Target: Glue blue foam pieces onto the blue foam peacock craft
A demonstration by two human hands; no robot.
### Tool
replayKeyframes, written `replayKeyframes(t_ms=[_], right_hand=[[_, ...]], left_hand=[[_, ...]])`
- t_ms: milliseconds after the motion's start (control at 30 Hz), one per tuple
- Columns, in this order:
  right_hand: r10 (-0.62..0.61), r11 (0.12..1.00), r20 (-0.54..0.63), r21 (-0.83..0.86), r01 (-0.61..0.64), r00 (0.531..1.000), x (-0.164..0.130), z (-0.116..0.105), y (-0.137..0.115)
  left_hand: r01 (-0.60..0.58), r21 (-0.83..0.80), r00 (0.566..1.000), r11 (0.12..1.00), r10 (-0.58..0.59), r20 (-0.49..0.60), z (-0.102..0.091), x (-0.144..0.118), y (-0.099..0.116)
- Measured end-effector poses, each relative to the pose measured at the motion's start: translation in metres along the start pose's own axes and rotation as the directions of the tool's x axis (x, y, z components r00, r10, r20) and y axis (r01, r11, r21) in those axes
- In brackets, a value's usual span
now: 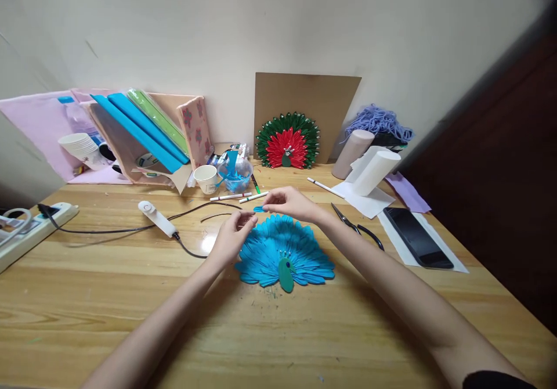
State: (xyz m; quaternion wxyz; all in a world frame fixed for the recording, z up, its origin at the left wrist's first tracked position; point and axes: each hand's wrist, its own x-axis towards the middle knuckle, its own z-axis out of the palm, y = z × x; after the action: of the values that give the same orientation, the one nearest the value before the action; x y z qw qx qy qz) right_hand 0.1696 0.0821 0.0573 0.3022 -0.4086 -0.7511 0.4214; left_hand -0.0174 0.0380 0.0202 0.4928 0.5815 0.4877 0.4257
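Blue paper peacock (285, 252) flat on the wooden table (130, 296), in the middle of the frame. Right hand (291, 203) just above its top edge, fingers pinched on a small blue piece (259, 209). Left hand (232, 235) beside the fan's left side, fingers curled, grip hard to tell. Scissors (354, 226) to the right.

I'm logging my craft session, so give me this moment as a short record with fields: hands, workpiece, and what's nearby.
left hand: fingertips pinched at the fan's upper left edge
right hand: holds a small blue piece above the fan
workpiece: blue peacock fan flat on wooden table
nearby: scissors, phone, glue gun, red-green peacock against cardboard
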Motion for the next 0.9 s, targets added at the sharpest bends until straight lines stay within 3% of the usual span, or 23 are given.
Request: replayKeyframes(t_ms=[200, 333, 433, 567, 733, 900], right_hand=[[-0.024, 0.989, 0.026, 0.145, 0.02, 0.999, 0.003, 0.029, -0.018], [-0.069, 0.983, 0.089, 0.176, 0.053, 0.994, 0.021, 0.06, -0.019], [-0.081, 0.986, 0.125, 0.158, 0.061, 0.989, 0.038, 0.086, -0.025], [-0.047, 0.998, 0.024, -0.042, 0.048, 0.999, 0.067, 0.128, -0.036], [-0.026, 0.966, 0.041, -0.254, 0.035, 0.999, 0.11, 0.191, -0.05], [-0.044, 0.956, 0.102, -0.284, 0.071, 0.994, 0.137, 0.225, -0.051]], left_hand=[[0.028, -0.072, 0.999, 0.997, -0.031, -0.032, -0.018, -0.007, 0.004], [0.052, -0.109, 0.992, 0.993, -0.064, -0.105, -0.045, -0.02, 0.003], [0.071, -0.118, 0.971, 0.99, -0.096, -0.218, -0.072, -0.034, 0.001], [0.076, -0.112, 0.898, 0.991, -0.117, -0.424, -0.124, -0.052, -0.009], [0.071, -0.041, 0.737, 0.997, -0.08, -0.671, -0.189, -0.072, -0.031], [0.112, 0.014, 0.682, 0.994, -0.066, -0.729, -0.216, -0.081, -0.054]])
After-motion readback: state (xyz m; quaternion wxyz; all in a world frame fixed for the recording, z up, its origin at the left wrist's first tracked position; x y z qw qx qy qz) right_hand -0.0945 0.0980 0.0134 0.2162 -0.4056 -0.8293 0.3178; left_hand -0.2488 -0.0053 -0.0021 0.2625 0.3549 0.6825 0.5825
